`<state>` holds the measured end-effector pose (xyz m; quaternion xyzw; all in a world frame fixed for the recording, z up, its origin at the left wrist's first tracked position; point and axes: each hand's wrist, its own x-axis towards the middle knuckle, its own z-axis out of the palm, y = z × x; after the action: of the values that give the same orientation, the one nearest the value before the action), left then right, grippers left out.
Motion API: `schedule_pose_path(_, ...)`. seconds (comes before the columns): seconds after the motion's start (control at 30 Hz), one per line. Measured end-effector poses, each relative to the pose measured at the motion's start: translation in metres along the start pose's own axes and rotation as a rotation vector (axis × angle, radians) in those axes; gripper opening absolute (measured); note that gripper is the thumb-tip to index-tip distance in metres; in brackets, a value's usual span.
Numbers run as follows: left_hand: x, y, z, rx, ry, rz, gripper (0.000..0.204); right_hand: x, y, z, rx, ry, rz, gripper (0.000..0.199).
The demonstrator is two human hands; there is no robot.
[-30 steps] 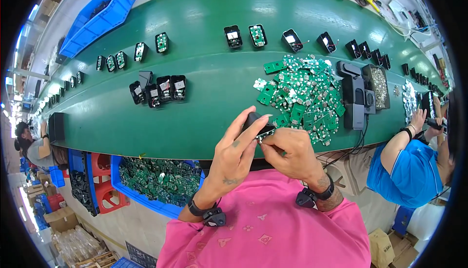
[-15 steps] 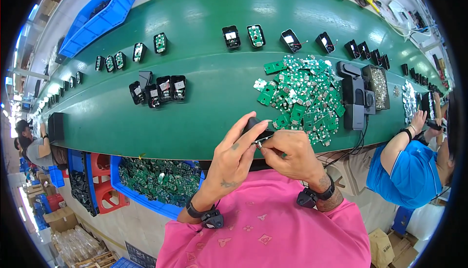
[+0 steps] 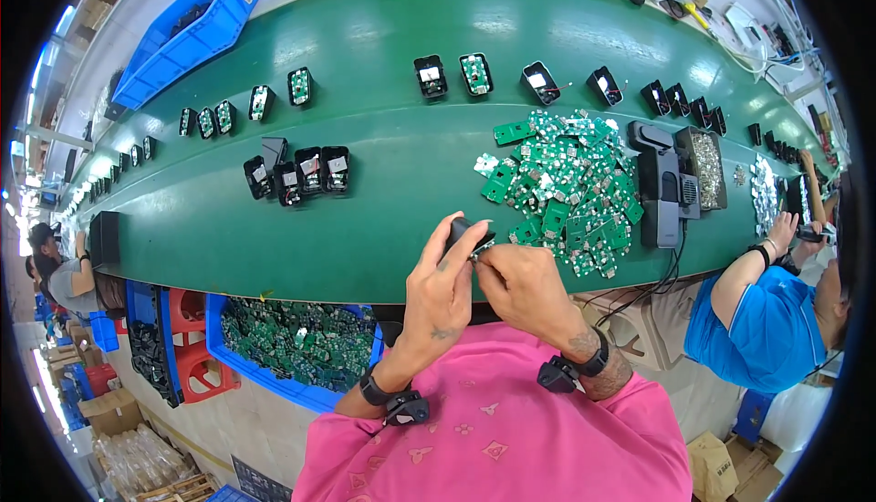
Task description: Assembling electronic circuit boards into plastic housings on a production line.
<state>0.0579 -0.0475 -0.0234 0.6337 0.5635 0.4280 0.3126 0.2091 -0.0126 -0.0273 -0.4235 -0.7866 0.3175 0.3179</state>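
Both hands meet at the near edge of the green table point(image 3: 365, 183), directly in front of the person in the pink shirt. The left hand point(image 3: 440, 287) is curled around a small black plastic housing point(image 3: 459, 230), which sticks up above its thumb and fingers. The right hand point(image 3: 522, 285) is closed beside it, its fingertips point(image 3: 481, 260) pinching something small and metallic at the lower side of the housing; what exactly that piece is cannot be made out. The two hands touch each other around the housing, which is lifted just clear of the table edge. Each wrist wears a dark band.

Just beyond the right hand lies a loose heap of green circuit boards point(image 3: 561, 183), near the housing but not touching it. To the right of the heap stands a black desktop device point(image 3: 662, 187) with a tray of small silvery parts point(image 3: 704, 166) next to it. Beyond the left hand, well apart, sits a cluster of open black housings point(image 3: 297, 173), and further rows of the same housings line the far side of the table. Below the table edge, left of the hands, a blue bin point(image 3: 301, 342) holds more green boards. A co-worker in a blue shirt point(image 3: 762, 324) sits to the right.
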Motion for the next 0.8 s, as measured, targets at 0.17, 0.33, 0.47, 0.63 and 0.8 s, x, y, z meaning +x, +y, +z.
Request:
schedule_pose_path(0.17,-0.001,-0.043,0.004,-0.370,-0.008,-0.205,0.049,0.001,-0.001,-0.002,-0.040,0.081,0.163,0.022)
schedule_pose_path(0.33,0.005,-0.041,0.000,-0.583,-0.139,-0.287,0.055,0.001,0.027,0.007,0.221,-0.079,0.358,0.019)
schedule_pose_path(0.47,0.010,-0.034,-0.017,-0.779,-0.283,-0.379,0.059,-0.003,0.021,0.005,0.566,0.018,0.471,0.018)
schedule_pose_path(0.63,0.014,-0.024,-0.011,-0.708,-0.260,-0.426,0.060,-0.006,0.011,0.013,0.379,0.248,0.172,0.015)
schedule_pose_path(0.8,0.010,-0.032,-0.011,-0.575,-0.271,-0.312,0.063,-0.006,0.018,0.004,0.289,0.166,0.113,0.022)
